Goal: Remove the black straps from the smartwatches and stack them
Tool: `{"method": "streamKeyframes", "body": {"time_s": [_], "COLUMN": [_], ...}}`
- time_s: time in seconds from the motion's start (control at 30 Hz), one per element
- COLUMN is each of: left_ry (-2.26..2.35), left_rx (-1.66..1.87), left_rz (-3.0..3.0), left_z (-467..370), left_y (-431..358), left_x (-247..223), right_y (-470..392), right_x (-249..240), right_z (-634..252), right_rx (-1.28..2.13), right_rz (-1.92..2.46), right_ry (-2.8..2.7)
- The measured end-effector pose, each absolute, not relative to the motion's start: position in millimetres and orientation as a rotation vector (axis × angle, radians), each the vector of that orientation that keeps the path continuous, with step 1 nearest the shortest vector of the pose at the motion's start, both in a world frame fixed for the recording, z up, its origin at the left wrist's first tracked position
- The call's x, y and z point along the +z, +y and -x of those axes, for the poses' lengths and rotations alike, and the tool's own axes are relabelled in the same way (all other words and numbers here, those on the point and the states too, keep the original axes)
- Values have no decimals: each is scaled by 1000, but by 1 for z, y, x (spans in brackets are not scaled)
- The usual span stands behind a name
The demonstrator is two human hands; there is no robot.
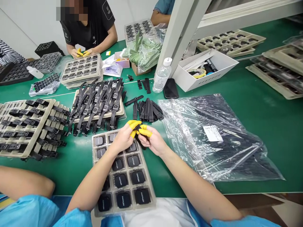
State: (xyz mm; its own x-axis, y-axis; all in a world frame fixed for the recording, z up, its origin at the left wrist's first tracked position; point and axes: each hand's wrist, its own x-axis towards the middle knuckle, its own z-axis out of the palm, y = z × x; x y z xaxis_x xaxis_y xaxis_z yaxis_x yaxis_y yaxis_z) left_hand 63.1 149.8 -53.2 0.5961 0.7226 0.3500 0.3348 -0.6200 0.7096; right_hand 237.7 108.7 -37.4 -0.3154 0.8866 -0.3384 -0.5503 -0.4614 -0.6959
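My left hand and my right hand, both with yellow finger cots, meet above the far end of a plastic tray. Pinched between their fingertips is a black watch strap, mostly covered by the fingers; whether a watch case is joined to it cannot be made out. The tray's compartments hold square black watch cases, lying flat. Just beyond my hands lies a pile of loose black watch straps. A large clear bag of dark contents lies to the right.
Left of the pile, strapped watches cover one tray; stacked trays stand farther left. A water bottle, a phone and a white box stand near a white post. A co-worker sits opposite; another person's arm rests at left.
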Motion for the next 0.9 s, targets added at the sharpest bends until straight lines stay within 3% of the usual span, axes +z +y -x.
{"method": "streamKeyframes", "body": {"time_s": [0.5,0.73,0.9], "left_ry": [884,794,818], "left_rx": [648,671,745], "left_rz": [-2466,-2310,-2104], "left_z": [-57,-55,-54], "left_y": [151,153,150], "left_x": [-46,-39,-36], "right_y": [110,109,108], "right_x": [-42,-43,-50], "right_z": [-237,-236,-238], "right_rx": [1927,1915,1647], "right_rz": [990,972,1073], "right_ry": [-571,-631,-912]}}
